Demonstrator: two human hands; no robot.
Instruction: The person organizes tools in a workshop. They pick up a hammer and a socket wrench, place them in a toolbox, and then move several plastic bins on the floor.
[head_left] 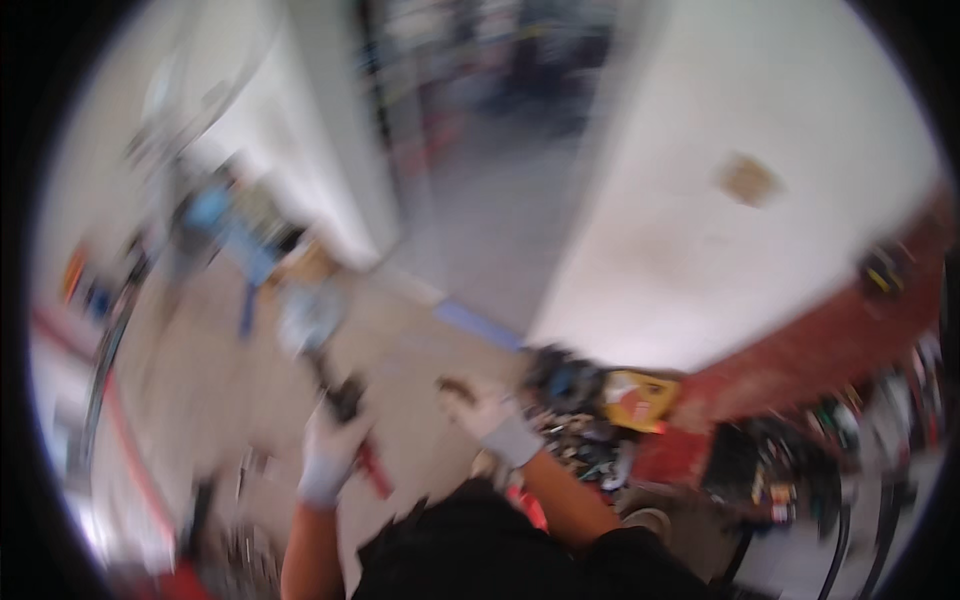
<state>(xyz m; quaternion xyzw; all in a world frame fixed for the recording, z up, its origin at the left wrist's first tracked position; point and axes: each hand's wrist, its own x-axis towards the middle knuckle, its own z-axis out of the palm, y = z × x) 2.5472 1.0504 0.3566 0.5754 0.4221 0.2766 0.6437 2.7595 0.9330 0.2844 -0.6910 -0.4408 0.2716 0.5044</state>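
Holding the dark hand tool (346, 398) well calls for a firm grip, with the red strip (374, 470) below it kept from swinging. The left hand (331, 442) is wrapped round the tool. The right hand (492, 414), apart, has a small brown piece (457, 388) at its fingertips; blur hides how closed it is. Farther off, a pale plastic bag (309, 318) rests on the floor (412, 430).
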